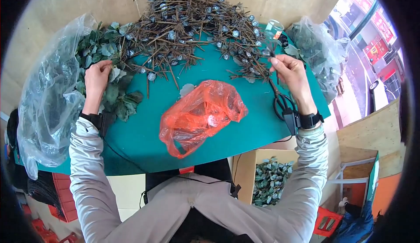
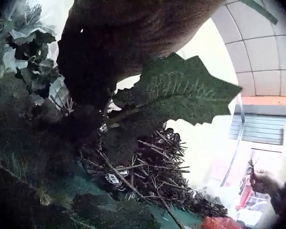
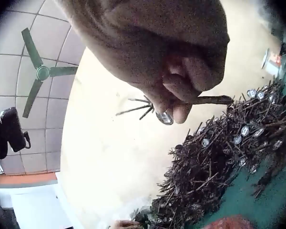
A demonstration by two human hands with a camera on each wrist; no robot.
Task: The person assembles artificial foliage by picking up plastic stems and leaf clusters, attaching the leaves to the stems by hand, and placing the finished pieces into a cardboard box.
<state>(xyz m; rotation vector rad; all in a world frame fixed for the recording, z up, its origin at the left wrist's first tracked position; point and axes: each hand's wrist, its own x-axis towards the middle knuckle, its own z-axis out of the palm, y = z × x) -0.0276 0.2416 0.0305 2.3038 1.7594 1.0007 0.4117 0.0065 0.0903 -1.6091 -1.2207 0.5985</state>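
At the right, the right hand (image 1: pixel 294 74) pinches a brown twig bundle (image 1: pixel 276 73) upright between thumb and fingers, above the table. In the right wrist view, the right hand (image 3: pixel 167 52) has the bundle's stem (image 3: pixel 212 100) on one side, thin splayed twigs and a round silver label (image 3: pixel 165 117) on the other. The left hand (image 1: pixel 97 80) is at the green leaves (image 1: pixel 109 46), fingers bent, pinching a leaf by its stem end. That jagged leaf (image 2: pixel 181 90) spreads beside the dark left hand (image 2: pixel 114 43); the fingertips are in shadow.
A large pile of labelled twigs (image 1: pixel 175 37) lies at the table's back. A red plastic bag (image 1: pixel 201 116) sits mid-table, black scissors (image 1: pixel 284 103) beside the right wrist. Clear bags (image 1: pixel 50 94) stand at both sides, a glass jar (image 1: pixel 274 27) at back right, a box of leaves (image 1: pixel 272 179) below.
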